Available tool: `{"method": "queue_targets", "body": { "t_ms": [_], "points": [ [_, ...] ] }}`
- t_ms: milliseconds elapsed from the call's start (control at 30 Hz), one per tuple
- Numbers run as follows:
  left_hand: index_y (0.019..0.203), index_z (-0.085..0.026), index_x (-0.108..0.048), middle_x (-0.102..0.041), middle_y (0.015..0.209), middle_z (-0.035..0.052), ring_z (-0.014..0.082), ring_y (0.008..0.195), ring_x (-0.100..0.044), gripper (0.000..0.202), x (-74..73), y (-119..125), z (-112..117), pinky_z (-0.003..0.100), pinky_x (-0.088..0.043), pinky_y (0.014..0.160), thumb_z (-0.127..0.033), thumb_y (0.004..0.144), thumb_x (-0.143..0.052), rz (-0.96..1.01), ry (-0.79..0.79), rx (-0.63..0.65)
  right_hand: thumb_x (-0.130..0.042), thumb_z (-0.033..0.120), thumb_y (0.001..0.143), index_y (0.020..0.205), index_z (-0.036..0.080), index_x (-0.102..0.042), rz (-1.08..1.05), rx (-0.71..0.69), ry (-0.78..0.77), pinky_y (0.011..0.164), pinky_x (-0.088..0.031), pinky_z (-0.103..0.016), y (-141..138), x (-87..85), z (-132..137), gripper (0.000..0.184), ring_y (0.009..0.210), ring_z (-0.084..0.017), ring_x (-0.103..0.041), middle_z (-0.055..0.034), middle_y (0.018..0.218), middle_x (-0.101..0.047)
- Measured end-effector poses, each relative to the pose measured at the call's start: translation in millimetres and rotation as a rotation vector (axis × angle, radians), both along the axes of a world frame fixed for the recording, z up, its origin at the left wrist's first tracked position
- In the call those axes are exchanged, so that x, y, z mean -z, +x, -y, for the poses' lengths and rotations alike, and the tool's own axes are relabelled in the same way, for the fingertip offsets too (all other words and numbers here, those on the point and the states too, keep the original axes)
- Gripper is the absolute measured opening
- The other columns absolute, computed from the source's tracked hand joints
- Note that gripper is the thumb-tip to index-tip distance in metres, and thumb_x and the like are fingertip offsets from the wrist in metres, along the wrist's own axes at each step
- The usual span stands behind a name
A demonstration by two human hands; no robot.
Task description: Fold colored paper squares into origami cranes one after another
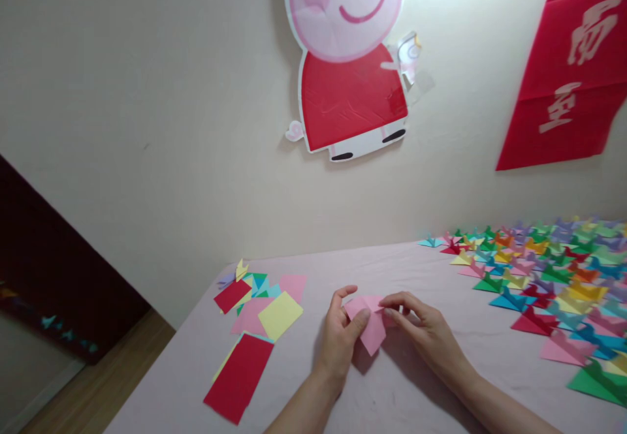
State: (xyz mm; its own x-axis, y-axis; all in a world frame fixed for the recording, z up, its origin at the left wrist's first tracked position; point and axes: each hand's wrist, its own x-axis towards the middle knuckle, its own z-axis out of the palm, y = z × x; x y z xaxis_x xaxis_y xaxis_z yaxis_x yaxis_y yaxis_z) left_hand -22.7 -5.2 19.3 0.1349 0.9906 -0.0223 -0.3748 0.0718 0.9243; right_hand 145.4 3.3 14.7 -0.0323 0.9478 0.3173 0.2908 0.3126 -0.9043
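Note:
A partly folded piece of pink origami paper (373,335) is held up between my two hands, just above the cloth-covered table. My left hand (339,329) grips its left side, the thumb pressed on the front face and the index finger raised behind. At the upper right, my right hand (416,320) pinches a corner of the paper between thumb and fingertips. The lower end of the paper tapers to a point. Fingers behind the sheet are hidden.
Left of my hands lie a stack of red paper (242,378), a yellow sheet (280,316) and other coloured pieces. Rows of folded paper cranes (553,284) cover the right of the table (166,391). A wall with a pig cutout (353,98) rises behind.

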Motion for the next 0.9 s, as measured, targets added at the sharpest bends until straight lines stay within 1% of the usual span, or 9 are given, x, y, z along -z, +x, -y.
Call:
{"method": "queue_targets", "body": {
  "t_ms": [67,133,233,333,400,467,533,667,900],
  "points": [
    [0.126,-0.018,-0.042,-0.069,0.089,0.0053,0.0163,0.075,-0.063,0.075,1.1,-0.5,-0.4,0.024,-0.046,0.071,-0.040,0.069,-0.085,0.026,0.034,0.092,-0.060,0.042,0.082,0.082,0.023,-0.071,-0.002,0.016,-0.003,0.070,-0.049,-0.030,0.9,0.9,-0.9,0.022,0.078,-0.021,-0.063,-0.0044,0.084,-0.071],
    [0.128,-0.019,-0.043,-0.069,0.093,0.0059,0.0166,0.079,-0.063,0.076,3.5,-0.2,-1.5,0.025,-0.046,0.075,-0.036,0.068,-0.086,0.037,0.050,0.130,-0.060,0.041,0.082,0.081,0.023,-0.070,-0.004,0.019,-0.007,0.070,-0.048,-0.030,1.8,1.7,-1.9,0.021,0.077,-0.021,-0.062,-0.0036,0.082,-0.069],
    [0.123,-0.020,-0.051,-0.065,0.099,0.0048,0.0155,0.080,-0.062,0.071,8.4,1.2,-3.9,0.024,-0.047,0.074,-0.035,0.064,-0.088,0.032,0.065,0.090,-0.061,0.040,0.081,0.078,0.024,-0.070,-0.012,-0.022,0.029,0.072,-0.049,-0.030,2.4,1.9,-3.3,0.018,0.084,-0.022,-0.061,-0.0040,0.085,-0.067],
    [0.112,-0.021,-0.061,-0.062,0.106,0.0058,0.0155,0.079,-0.062,0.059,11.2,1.7,-5.6,0.025,-0.047,0.072,-0.037,0.062,-0.087,-0.037,0.079,0.034,-0.063,0.038,0.081,0.074,0.024,-0.070,-0.013,-0.039,0.111,0.081,-0.049,-0.032,1.5,1.2,-3.5,0.016,0.097,-0.024,-0.059,-0.0053,0.093,-0.062],
    [0.100,-0.020,-0.067,-0.059,0.118,0.0082,0.0197,0.091,-0.062,0.044,10.6,1.1,-5.7,0.028,-0.048,0.077,-0.039,0.064,-0.085,-0.146,0.135,-0.017,-0.063,0.037,0.082,0.073,0.024,-0.070,-0.017,-0.042,0.138,0.081,-0.048,-0.031,0.2,0.5,-2.5,0.017,0.098,-0.023,-0.058,-0.0055,0.096,-0.059],
    [0.086,-0.018,-0.070,-0.053,0.128,0.0092,0.0252,0.111,-0.056,0.030,8.8,0.1,-5.2,0.030,-0.047,0.087,-0.038,0.067,-0.082,-0.253,0.214,-0.073,-0.062,0.037,0.084,0.074,0.024,-0.069,-0.016,-0.077,0.140,0.074,-0.048,-0.029,-1.3,-0.2,-1.1,0.018,0.088,-0.020,-0.059,-0.0049,0.093,-0.060],
    [0.082,-0.019,-0.070,-0.052,0.130,0.0093,0.0276,0.122,-0.050,0.024,7.1,-0.8,-4.6,0.033,-0.043,0.096,-0.038,0.071,-0.079,-0.319,0.258,-0.097,-0.061,0.038,0.085,0.075,0.023,-0.067,-0.011,-0.119,0.135,0.066,-0.046,-0.028,-2.7,-1.1,0.5,0.019,0.074,-0.018,-0.056,-0.0034,0.085,-0.061],
    [0.082,-0.019,-0.069,-0.053,0.130,0.0091,0.0285,0.124,-0.049,0.024,5.8,-1.7,-3.5,0.037,-0.038,0.103,-0.041,0.075,-0.075,-0.387,0.275,-0.103,-0.059,0.040,0.087,0.075,0.022,-0.065,-0.007,-0.144,0.114,0.062,-0.044,-0.028,-4.2,-3.2,2.9,0.023,0.067,-0.017,-0.055,-0.0016,0.075,-0.061],
    [0.078,-0.019,-0.068,-0.055,0.124,0.0095,0.0281,0.117,-0.052,0.029,3.7,-1.9,-3.6,0.037,-0.040,0.100,-0.047,0.076,-0.074,-0.356,0.269,-0.095,-0.055,0.040,0.090,0.075,0.021,-0.065,0.020,-0.149,0.109,0.066,-0.045,-0.028,-1.4,-3.8,3.1,0.026,0.071,-0.018,-0.058,-0.0022,0.074,-0.063]
  ]
}}
